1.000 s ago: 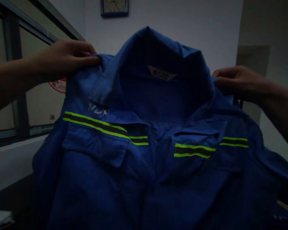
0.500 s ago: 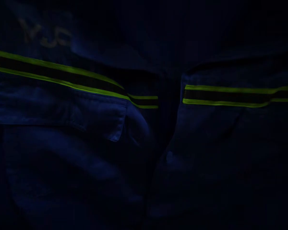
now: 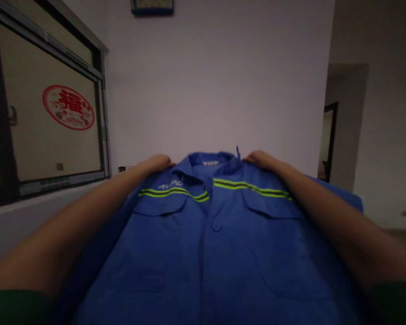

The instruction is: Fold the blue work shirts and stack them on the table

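A blue work jacket [image 3: 176,253] with yellow-green striped bands across its chest hangs spread out before me, its front facing me. My left hand [image 3: 159,162] is closed on the shoulder at the left of the collar. On the other shoulder, my right hand [image 3: 260,159] grips the cloth the same way. Both arms are stretched out forward, and the fingertips are partly hidden behind the fabric. The collar [image 3: 206,159] stands open between the hands, with a pale label inside. Chest pockets with flaps show below the bands.
A pale wall [image 3: 219,81] stands behind the jacket. At the left is a framed window [image 3: 27,135] with a round red sticker [image 3: 68,107]. A dark-edged box-like thing [image 3: 152,6] hangs high on the wall. To the right are a recess and a dark frame [image 3: 330,140].
Earlier the dark jacket cloth filled the whole view, close to the camera. Now the jacket is farther away at arm's length, the room is visible, and both hands show at its shoulders.
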`<state>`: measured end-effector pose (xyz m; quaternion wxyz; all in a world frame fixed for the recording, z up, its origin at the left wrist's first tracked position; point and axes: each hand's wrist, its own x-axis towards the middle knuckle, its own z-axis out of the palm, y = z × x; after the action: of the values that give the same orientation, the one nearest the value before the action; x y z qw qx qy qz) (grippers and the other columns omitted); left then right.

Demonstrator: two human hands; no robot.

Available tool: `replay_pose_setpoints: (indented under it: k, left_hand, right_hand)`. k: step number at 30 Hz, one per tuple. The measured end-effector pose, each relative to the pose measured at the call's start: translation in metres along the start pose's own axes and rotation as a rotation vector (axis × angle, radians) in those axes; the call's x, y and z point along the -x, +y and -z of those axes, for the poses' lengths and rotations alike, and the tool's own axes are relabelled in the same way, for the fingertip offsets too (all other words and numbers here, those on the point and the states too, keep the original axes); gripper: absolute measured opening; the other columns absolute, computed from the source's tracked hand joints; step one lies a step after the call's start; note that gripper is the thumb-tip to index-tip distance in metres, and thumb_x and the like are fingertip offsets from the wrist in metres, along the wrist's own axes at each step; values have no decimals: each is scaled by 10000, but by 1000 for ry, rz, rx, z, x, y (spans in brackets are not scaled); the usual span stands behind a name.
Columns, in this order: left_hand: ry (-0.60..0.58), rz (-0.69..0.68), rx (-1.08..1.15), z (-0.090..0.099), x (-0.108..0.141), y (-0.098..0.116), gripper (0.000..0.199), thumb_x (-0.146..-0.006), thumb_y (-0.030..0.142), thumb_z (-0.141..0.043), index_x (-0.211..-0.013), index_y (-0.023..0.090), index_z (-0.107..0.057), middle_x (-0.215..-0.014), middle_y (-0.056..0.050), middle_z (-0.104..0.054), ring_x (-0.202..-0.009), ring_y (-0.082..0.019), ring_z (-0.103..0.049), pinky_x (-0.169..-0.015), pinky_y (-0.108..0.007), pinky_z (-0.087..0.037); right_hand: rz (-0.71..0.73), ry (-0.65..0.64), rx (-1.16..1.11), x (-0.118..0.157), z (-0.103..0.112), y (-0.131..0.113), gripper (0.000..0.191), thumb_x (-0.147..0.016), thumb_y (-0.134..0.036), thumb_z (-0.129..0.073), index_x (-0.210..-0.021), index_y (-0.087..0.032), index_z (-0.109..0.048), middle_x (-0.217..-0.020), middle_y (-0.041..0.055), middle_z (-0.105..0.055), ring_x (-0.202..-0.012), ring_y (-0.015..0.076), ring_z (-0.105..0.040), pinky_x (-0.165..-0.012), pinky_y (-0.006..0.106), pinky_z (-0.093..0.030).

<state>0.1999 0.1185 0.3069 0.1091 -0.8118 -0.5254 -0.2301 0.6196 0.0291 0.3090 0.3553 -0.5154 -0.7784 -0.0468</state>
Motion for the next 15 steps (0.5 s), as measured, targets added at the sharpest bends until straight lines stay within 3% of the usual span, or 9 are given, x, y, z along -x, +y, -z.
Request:
replay_pose_setpoints:
  k: [2, 4, 7, 9, 12, 15]
  left_hand:
    - [-110, 26, -24, -45, 22, 22, 251, -861, 317, -605, -973, 105, -679, -1047, -181, -658, -1043, -354, -611, -870, -491, -465]
    - [-195, 24, -29, -102, 59, 41, 280, -842, 276, -595, -1061, 116, -664, -1151, -223, -629, -1133, -386, -561, -924, -541, -410]
    - [-330, -26, 24, -187, 123, 63, 371, -867, 336, -539, -1216, 224, -599, -1333, -155, -553, -1235, -315, -509, -980, -478, -397]
    - [-406, -50, 64, -232, 159, 71, 407, -891, 355, -494, -1286, 268, -545, -1421, -106, -487, -1304, -268, -455, -1036, -445, -364]
    - [-484, -12, 104, -274, 188, 72, 477, -928, 371, -426, -1394, 272, -427, -1502, -94, -383, -1382, -256, -353, -1099, -491, -286]
    - [-518, 41, 132, -291, 195, 63, 516, -952, 420, -370, -1448, 281, -346, -1541, -79, -310, -1425, -255, -264, -1128, -519, -221]
  right_hand:
    - [-177, -127, 88, 26, -48, 11, 219, -893, -269, -597, -1056, -130, -643, -1110, 126, -635, -995, 233, -619, -863, 413, -507]
    - [-318, -240, 145, 66, -107, 21, 126, -849, -156, -609, -925, -96, -690, -1028, 196, -668, -999, 288, -636, -872, 428, -487]
    - [-422, -362, 167, 130, -190, 30, 215, -829, -114, -583, -1011, -114, -696, -1114, 207, -662, -1077, 292, -621, -920, 396, -459]
    - [-453, -412, 156, 162, -231, 34, 288, -851, -135, -552, -1114, -122, -671, -1187, 203, -638, -1127, 278, -600, -954, 369, -438]
    - [-450, -452, 117, 188, -270, 39, 361, -921, -208, -471, -1240, -109, -608, -1277, 200, -591, -1201, 262, -554, -1013, 348, -394]
    - [-428, -456, 84, 199, -289, 46, 411, -966, -282, -401, -1302, -111, -563, -1363, 175, -532, -1295, 247, -466, -1081, 355, -326]
